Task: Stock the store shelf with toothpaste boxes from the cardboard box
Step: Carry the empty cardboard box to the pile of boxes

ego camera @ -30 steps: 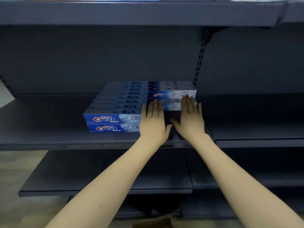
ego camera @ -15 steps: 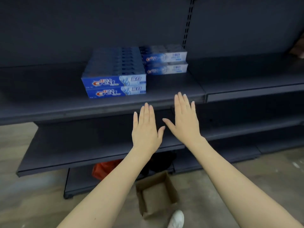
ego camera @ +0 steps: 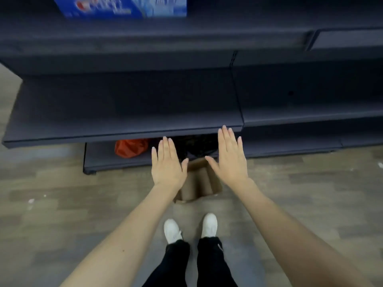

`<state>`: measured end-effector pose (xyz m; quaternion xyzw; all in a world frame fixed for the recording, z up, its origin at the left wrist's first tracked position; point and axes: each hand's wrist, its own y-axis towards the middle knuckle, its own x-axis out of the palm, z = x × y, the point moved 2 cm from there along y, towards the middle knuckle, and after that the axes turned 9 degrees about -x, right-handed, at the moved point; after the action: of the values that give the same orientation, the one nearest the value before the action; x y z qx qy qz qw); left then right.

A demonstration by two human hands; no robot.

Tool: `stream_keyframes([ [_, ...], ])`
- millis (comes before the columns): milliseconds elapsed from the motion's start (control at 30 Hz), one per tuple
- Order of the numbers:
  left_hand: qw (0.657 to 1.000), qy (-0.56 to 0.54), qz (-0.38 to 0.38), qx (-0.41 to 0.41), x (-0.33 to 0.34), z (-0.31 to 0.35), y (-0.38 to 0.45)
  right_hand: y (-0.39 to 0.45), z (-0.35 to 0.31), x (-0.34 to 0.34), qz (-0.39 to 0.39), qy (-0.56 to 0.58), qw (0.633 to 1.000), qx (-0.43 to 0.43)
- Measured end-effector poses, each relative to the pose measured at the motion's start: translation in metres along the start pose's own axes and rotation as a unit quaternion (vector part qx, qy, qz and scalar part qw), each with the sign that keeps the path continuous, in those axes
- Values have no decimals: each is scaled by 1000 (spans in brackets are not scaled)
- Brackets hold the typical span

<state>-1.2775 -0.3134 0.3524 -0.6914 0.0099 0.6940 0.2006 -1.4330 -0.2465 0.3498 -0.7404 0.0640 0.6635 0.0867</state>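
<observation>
Blue toothpaste boxes (ego camera: 124, 7) sit on the dark upper shelf (ego camera: 165, 36), cut off by the top edge of the view. A brown cardboard box (ego camera: 196, 183) stands open on the floor in front of the shelving, partly hidden by my hands. My left hand (ego camera: 166, 164) hovers above its left side, fingers straight, holding nothing. Over the box's right side my right hand (ego camera: 230, 156) is spread flat and empty. Both palms face down.
A dark middle shelf (ego camera: 124, 112) juts out just beyond my fingertips. An orange-red bag (ego camera: 130, 148) lies on the bottom shelf, with a dark object (ego camera: 196, 143) beside it. My white shoes (ego camera: 190, 226) stand on the wood-look floor (ego camera: 51, 204) behind the box.
My view has tilted down from the stocked shelf to the floor. Both hands left the toothpaste boxes and dropped, still flat, to above the cardboard box.
</observation>
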Motion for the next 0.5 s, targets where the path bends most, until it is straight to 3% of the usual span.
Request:
stream_keyframes([
  [233, 985, -13, -146, -95, 138, -13, 8, -18, 42, 120, -124, 13, 992, 11],
  [500, 967, 36, -210, -139, 296, -26, 38, -17, 82, 268, -255, -12, 966, 28],
])
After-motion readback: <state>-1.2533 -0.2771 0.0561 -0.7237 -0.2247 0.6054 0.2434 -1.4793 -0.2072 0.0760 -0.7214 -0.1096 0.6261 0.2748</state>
